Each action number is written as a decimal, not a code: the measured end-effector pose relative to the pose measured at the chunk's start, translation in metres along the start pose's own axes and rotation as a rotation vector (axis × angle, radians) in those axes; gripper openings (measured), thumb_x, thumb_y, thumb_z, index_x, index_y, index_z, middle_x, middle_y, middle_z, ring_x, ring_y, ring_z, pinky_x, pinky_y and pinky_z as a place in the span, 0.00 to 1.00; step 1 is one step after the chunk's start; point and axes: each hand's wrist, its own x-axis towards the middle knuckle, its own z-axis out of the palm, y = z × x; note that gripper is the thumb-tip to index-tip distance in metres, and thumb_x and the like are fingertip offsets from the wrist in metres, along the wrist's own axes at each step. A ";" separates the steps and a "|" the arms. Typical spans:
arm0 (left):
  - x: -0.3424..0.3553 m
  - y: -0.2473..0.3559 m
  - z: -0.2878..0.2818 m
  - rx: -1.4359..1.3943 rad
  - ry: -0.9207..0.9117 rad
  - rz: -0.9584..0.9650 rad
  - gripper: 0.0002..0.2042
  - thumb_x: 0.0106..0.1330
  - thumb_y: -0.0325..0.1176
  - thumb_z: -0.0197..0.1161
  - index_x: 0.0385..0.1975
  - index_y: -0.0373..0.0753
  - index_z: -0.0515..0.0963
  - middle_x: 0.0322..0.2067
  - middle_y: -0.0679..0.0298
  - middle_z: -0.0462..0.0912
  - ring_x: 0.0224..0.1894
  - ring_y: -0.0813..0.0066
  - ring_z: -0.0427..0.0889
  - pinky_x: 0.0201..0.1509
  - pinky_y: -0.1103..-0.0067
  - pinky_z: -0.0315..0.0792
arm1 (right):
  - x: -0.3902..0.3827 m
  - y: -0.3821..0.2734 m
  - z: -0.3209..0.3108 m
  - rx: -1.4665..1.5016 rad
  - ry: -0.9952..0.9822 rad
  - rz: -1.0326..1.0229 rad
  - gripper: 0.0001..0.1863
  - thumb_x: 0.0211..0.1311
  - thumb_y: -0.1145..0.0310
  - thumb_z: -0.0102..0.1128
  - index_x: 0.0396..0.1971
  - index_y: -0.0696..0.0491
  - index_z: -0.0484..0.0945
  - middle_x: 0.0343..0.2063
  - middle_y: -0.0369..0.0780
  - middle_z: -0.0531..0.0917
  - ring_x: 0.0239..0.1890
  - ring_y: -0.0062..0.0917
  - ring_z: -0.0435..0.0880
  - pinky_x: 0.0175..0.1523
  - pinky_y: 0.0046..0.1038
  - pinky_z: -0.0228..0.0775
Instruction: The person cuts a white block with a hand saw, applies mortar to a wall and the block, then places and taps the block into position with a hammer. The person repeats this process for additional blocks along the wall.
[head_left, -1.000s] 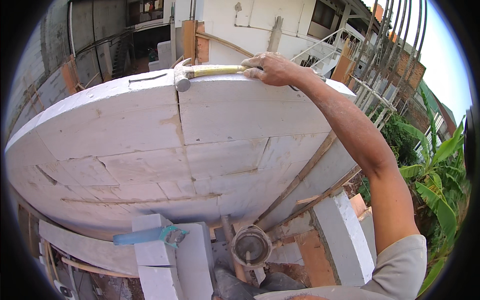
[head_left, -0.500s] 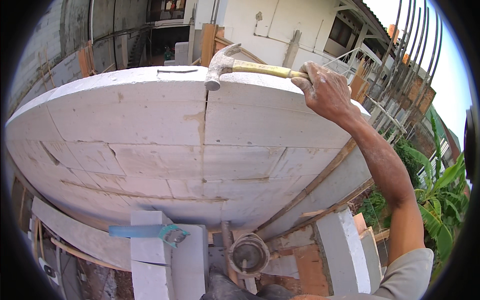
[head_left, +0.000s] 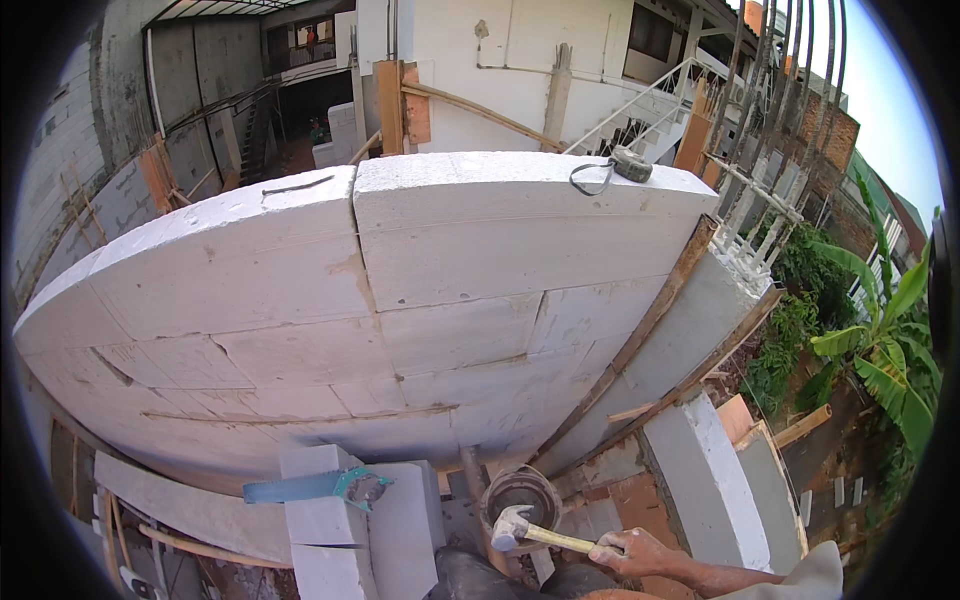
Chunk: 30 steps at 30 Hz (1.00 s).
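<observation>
My right hand (head_left: 637,553) is closed round the yellow handle of a claw hammer (head_left: 558,538). The hammer hangs low near my legs, its head in front of a round bucket (head_left: 541,487). My left hand does not show. Ahead stands a wall of large white blocks (head_left: 520,240). On its top, toward the right, lies a tape measure (head_left: 631,164) with a dark strap. A long dark nail (head_left: 298,186) lies on the top farther left, beyond the upright joint between two blocks.
A handsaw (head_left: 300,487) with a teal handle rests on loose white blocks (head_left: 408,510) at lower left. Timber strips (head_left: 640,340) slant along the wall's right end. Upright steel bars (head_left: 790,90) and banana leaves (head_left: 895,370) stand to the right.
My right hand has brought the hammer down from the wall top to near my legs. The view has shifted, and the tape measure on the wall top now shows.
</observation>
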 end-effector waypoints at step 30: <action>-0.026 0.185 -0.077 0.181 -0.216 1.656 0.21 0.54 0.21 0.59 0.51 0.41 0.77 0.37 0.52 0.74 0.39 0.49 0.75 0.46 0.62 0.69 | -0.057 0.184 0.151 0.450 0.178 0.542 0.28 0.65 0.46 0.50 0.43 0.60 0.79 0.43 0.55 0.81 0.50 0.51 0.79 0.56 0.47 0.69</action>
